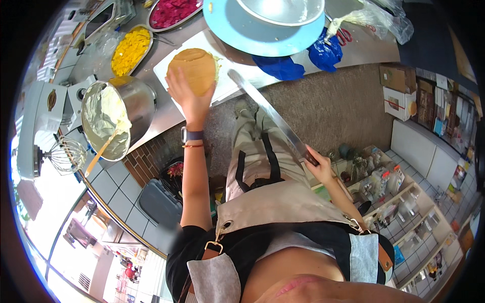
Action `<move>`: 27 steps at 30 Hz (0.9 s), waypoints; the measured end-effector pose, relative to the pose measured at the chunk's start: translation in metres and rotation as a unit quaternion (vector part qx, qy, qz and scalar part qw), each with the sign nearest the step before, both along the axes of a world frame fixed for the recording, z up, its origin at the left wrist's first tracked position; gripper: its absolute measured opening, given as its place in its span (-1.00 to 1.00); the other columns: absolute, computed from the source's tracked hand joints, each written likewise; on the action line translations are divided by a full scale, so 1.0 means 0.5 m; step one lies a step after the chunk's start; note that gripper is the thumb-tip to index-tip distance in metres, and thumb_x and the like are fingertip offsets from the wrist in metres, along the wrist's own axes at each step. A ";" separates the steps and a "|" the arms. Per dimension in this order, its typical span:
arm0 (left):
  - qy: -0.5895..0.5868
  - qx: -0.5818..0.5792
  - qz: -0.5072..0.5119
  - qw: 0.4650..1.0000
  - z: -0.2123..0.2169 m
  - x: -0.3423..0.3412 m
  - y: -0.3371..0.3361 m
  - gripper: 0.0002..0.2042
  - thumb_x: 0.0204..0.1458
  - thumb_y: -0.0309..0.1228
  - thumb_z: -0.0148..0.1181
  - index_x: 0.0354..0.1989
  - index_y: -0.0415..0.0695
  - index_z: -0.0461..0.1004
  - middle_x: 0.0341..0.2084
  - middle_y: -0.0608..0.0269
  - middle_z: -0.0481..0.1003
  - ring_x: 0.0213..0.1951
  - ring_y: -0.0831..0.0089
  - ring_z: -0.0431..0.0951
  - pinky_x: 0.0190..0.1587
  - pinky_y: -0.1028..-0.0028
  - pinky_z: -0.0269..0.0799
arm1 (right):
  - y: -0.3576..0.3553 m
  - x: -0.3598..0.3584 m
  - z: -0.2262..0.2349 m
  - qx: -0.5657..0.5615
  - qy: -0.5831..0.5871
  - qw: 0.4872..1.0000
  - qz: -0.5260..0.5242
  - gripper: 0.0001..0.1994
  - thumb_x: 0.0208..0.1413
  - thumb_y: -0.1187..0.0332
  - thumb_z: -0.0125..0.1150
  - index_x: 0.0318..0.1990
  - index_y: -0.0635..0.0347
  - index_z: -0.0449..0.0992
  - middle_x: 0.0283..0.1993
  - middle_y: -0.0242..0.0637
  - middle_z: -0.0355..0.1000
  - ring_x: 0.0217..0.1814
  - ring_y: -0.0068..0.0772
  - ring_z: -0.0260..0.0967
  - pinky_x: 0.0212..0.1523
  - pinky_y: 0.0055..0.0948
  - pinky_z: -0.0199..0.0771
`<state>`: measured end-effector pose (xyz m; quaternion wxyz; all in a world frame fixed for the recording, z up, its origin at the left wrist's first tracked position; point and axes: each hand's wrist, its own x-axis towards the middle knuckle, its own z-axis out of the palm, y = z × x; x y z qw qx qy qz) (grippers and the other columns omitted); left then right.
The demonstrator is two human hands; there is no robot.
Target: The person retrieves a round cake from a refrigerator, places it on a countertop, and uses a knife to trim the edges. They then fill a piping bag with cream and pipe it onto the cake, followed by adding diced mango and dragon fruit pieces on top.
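A round, tan cake layer (197,65) lies flat on a white cutting board (230,86), with crumbs along its right side. My left hand (188,96) rests on its near left part, palm down and fingers spread. In my right hand (322,167) is the brown handle of a long knife (270,113). The blade slants up and left in front of my apron, its rounded tip near the board's right side and apart from the cake. Left of the board stands a steel mixing bowl (144,101) smeared with pale cream, a wooden-handled spatula (103,151) leaning in it.
A light-blue round stand (227,30) holds a metal pan (280,21). Dishes of yellow pieces (131,50) and pink pieces (174,12) sit left. Blue plastic (283,68) hangs over the counter edge near red-handled scissors (344,37). The mixer's whisk (65,155) is beside the bowl.
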<state>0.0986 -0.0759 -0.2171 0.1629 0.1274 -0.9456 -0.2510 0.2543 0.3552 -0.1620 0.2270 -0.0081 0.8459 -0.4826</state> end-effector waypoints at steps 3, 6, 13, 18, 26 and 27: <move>0.032 0.040 0.008 0.999 0.000 0.008 -0.009 -0.10 -0.18 -0.22 0.46 0.35 -0.18 0.09 0.36 -0.16 0.01 0.37 -0.20 -0.04 0.37 0.02 -0.07 | -0.083 -0.038 -0.070 -0.020 0.036 0.998 -0.045 -0.46 0.02 0.49 0.32 0.22 0.00 0.44 -0.22 -0.27 0.58 -0.32 -0.74 0.37 -0.27 -0.63 0.41; 0.027 0.059 0.007 0.998 -0.004 0.021 -0.016 -0.10 -0.17 -0.21 0.46 0.35 -0.21 0.08 0.35 -0.18 0.01 0.37 -0.19 -0.04 0.36 0.00 -0.07 | -0.181 -0.092 -0.100 -0.063 0.008 0.995 -0.071 -0.47 0.06 0.47 0.30 0.24 0.00 0.42 -0.19 -0.29 0.59 -0.26 -0.74 0.42 -0.25 -0.62 0.44; 0.016 -0.006 -0.001 1.000 -0.008 0.036 0.004 -0.02 -0.19 -0.18 0.48 0.35 -0.31 -0.01 0.37 -0.27 -0.10 0.39 -0.22 -0.13 0.38 -0.02 -0.13 | -0.248 -0.105 -0.154 -0.152 0.026 0.985 -0.076 -0.47 0.08 0.47 0.29 0.25 0.02 0.40 -0.25 -0.37 0.58 -0.30 -0.78 0.40 -0.29 -0.64 0.42; 0.010 0.035 -0.010 0.999 0.021 0.029 -0.009 0.07 -0.18 -0.12 0.49 0.39 -0.32 -0.12 0.38 -0.24 -0.15 0.41 -0.12 -0.14 0.40 0.05 -0.16 | -0.231 -0.087 -0.141 -0.134 0.024 0.989 -0.067 -0.45 0.07 0.49 0.28 0.26 0.01 0.39 -0.31 -0.42 0.55 -0.38 -0.79 0.33 -0.34 -0.66 0.40; 0.093 0.411 0.108 0.901 -0.064 -0.032 -0.121 -0.36 0.12 -0.42 0.27 0.28 -0.34 0.07 0.15 -0.07 0.34 0.12 0.31 0.40 0.20 0.39 0.29 | -0.260 -0.105 -0.137 -0.154 0.012 0.986 -0.070 -0.43 0.07 0.47 0.28 0.29 -0.02 0.36 -0.39 -0.36 0.53 -0.46 -0.77 0.30 -0.38 -0.61 0.43; 0.084 0.420 0.105 0.897 -0.060 -0.036 -0.115 -0.38 0.12 -0.43 0.26 0.28 -0.34 0.09 0.15 -0.06 0.35 0.11 0.32 0.41 0.17 0.41 0.32 | -0.266 -0.110 -0.139 -0.143 0.028 0.987 -0.068 -0.43 0.07 0.47 0.28 0.29 -0.02 0.36 -0.41 -0.34 0.52 -0.47 -0.76 0.30 -0.39 -0.60 0.43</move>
